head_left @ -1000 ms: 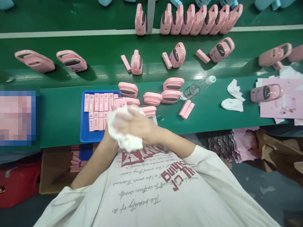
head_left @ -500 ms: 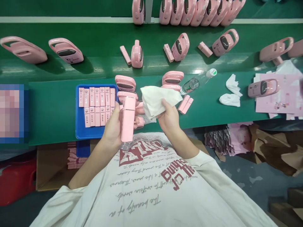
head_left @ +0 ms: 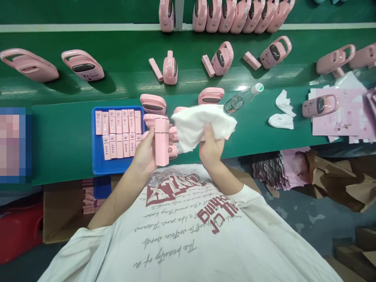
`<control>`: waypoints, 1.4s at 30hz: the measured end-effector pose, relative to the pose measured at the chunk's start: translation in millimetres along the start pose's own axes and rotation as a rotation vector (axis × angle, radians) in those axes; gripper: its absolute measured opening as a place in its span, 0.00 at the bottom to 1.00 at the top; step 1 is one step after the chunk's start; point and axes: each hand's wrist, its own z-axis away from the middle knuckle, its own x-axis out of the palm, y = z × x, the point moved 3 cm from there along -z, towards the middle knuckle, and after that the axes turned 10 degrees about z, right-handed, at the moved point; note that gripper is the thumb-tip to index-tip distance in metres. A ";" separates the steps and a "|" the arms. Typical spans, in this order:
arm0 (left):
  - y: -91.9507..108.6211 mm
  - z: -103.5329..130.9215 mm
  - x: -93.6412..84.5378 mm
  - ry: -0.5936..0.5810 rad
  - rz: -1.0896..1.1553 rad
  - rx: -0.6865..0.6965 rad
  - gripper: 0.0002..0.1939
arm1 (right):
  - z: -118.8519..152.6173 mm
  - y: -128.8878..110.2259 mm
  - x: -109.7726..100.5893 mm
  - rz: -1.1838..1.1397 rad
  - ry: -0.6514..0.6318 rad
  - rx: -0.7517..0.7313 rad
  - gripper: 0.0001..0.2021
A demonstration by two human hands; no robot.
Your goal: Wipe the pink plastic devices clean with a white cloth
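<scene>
A pink rectangular device (head_left: 162, 145) stands roughly upright in my left hand (head_left: 146, 153), whose fingers wrap round its sides. To the right, my right hand (head_left: 212, 145) grips a white cloth (head_left: 192, 120) that hangs spread out over part of the bench. Cloth and device are a small distance apart. Behind the device sit pink rounded units with dark panels (head_left: 153, 103). The blue tray (head_left: 98, 166) left of my left hand holds two rows of small pink devices (head_left: 118, 121).
A clear bottle (head_left: 237, 102) lies beyond the cloth. Crumpled white cloths (head_left: 281, 120) and pink printed sheets (head_left: 337, 127) are on the bench at right. Pink handled units with small devices line the green conveyor (head_left: 188, 84). Cardboard boxes (head_left: 58, 219) stand below.
The cloth has spread wider and moved slightly right with my right hand. My left hand has turned the device more upright and shifted it slightly right and up.
</scene>
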 end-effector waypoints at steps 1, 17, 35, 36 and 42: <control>-1.5 -0.2 2.5 -0.037 0.002 -0.033 0.24 | -5.1 1.1 -1.8 -0.064 0.077 0.030 0.28; -19.8 -14.2 -19.1 0.093 0.036 -0.275 0.22 | 40.8 0.9 37.4 0.208 -0.454 -0.688 0.20; 28.1 -66.7 -43.9 -0.363 -0.912 0.211 0.24 | 14.5 135.1 -29.9 0.356 0.167 0.633 0.25; 56.0 -78.6 -46.2 -0.307 -0.954 0.303 0.21 | 10.1 142.3 -40.9 0.455 0.175 0.662 0.23; 229.0 -178.0 -75.0 0.306 -1.638 0.676 0.30 | -26.4 163.0 -72.5 0.757 0.265 0.721 0.12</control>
